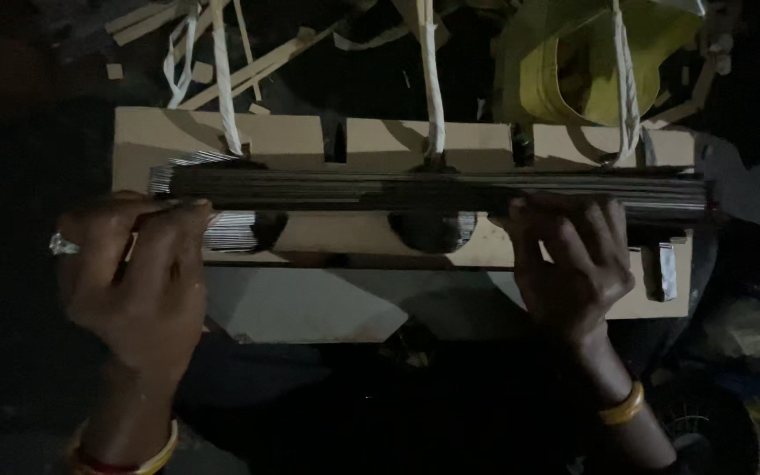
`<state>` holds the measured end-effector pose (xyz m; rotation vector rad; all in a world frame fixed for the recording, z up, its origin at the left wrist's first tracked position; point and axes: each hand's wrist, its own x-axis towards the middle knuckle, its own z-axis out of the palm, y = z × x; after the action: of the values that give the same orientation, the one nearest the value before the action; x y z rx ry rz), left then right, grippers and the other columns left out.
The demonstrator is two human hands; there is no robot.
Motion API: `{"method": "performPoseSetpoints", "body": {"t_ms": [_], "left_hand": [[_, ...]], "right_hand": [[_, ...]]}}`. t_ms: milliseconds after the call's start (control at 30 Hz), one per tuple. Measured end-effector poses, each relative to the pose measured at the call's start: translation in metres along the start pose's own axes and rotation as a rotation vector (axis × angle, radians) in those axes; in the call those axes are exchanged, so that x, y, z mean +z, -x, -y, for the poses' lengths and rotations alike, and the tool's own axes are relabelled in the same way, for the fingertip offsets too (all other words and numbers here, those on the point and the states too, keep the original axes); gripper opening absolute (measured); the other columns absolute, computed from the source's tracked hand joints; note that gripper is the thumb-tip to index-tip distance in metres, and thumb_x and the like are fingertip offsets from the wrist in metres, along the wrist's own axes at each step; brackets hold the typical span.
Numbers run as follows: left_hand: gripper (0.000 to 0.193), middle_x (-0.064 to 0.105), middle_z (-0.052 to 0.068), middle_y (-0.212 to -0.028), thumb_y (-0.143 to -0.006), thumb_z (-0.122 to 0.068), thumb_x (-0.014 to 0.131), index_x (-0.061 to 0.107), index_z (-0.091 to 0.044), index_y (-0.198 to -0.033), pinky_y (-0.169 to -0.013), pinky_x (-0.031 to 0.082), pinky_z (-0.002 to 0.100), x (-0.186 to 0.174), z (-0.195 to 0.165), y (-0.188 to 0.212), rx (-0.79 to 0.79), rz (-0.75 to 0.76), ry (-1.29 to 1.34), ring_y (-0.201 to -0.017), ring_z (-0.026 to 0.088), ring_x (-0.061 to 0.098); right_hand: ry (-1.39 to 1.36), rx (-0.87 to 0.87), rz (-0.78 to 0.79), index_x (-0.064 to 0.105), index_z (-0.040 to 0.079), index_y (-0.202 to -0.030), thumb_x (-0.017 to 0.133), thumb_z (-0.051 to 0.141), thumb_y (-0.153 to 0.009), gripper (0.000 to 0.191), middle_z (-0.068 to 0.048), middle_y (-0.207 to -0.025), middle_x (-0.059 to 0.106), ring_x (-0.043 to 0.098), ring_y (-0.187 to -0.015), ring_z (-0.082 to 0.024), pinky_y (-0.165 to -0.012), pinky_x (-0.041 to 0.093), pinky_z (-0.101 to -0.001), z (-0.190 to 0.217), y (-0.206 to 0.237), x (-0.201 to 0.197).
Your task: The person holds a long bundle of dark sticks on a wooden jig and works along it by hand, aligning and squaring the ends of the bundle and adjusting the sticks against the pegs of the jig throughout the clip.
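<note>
Both hands grip a long dark stack of thin sheets.
Left hand [147, 281] and right hand [573, 259] close on the stack [433, 189], flat across a notched cardboard frame [310, 136]; white twisted cords [433, 79] run far.

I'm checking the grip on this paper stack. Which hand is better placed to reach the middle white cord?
Probably the right hand. It grips the dark stack nearer the middle white cord; the left hand holds the far left end.
</note>
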<state>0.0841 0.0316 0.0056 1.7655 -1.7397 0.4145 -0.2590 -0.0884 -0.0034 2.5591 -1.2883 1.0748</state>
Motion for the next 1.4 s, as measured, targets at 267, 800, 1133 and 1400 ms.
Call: {"method": "performPoseSetpoints", "body": {"t_ms": [267, 800, 1133, 1400], "left_hand": [[0.003, 0.062, 0.003, -0.106, -0.112, -0.006, 0.077, 0.075, -0.006, -0.111, -0.082, 0.052, 0.029, 0.002, 0.003, 0.006, 0.006, -0.014, 0.038, -0.099, 0.013, 0.063], [0.009, 0.065, 0.001, -0.101, -0.112, -0.004, 0.076, 0.077, -0.010, -0.119, -0.068, 0.049, 0.027, 0.029, 0.006, 0.016, 0.070, -0.109, 0.103, -0.089, 0.012, 0.063], [0.031, 0.070, 0.017, -0.115, -0.089, -0.016, 0.071, 0.074, -0.004, -0.118, -0.080, 0.062, 0.041, 0.043, -0.009, 0.029, 0.166, 0.006, -0.163, -0.098, 0.028, 0.071], [0.022, 0.062, 0.010, -0.108, -0.108, -0.027, 0.062, 0.068, -0.007, -0.101, -0.107, 0.057, 0.048, 0.033, -0.018, 0.010, 0.149, -0.190, -0.297, -0.111, 0.027, 0.063]], "right_hand": [[-0.137, -0.047, -0.037, 0.077, 0.005, -0.096, 0.082, -0.001, -0.099, 0.008, -0.009, -0.107, 0.065, 0.060, -0.103, -0.023, -0.080, 0.053, -0.0299, 0.005, -0.008, -0.010], [-0.169, 0.036, 0.024, 0.081, 0.006, -0.101, 0.083, -0.001, -0.101, 0.008, -0.008, -0.113, 0.069, 0.066, -0.104, -0.017, -0.081, 0.058, -0.0258, -0.013, 0.005, -0.011], [-0.127, 0.052, 0.005, 0.080, 0.004, -0.105, 0.085, 0.001, -0.104, 0.007, -0.007, -0.112, 0.069, 0.067, -0.099, -0.020, -0.082, 0.056, -0.0302, -0.031, 0.027, -0.004], [-0.099, 0.035, -0.018, 0.078, 0.004, -0.109, 0.085, 0.002, -0.102, 0.010, -0.009, -0.114, 0.070, 0.067, -0.102, -0.023, -0.086, 0.054, -0.0347, -0.017, 0.007, 0.009]]}}
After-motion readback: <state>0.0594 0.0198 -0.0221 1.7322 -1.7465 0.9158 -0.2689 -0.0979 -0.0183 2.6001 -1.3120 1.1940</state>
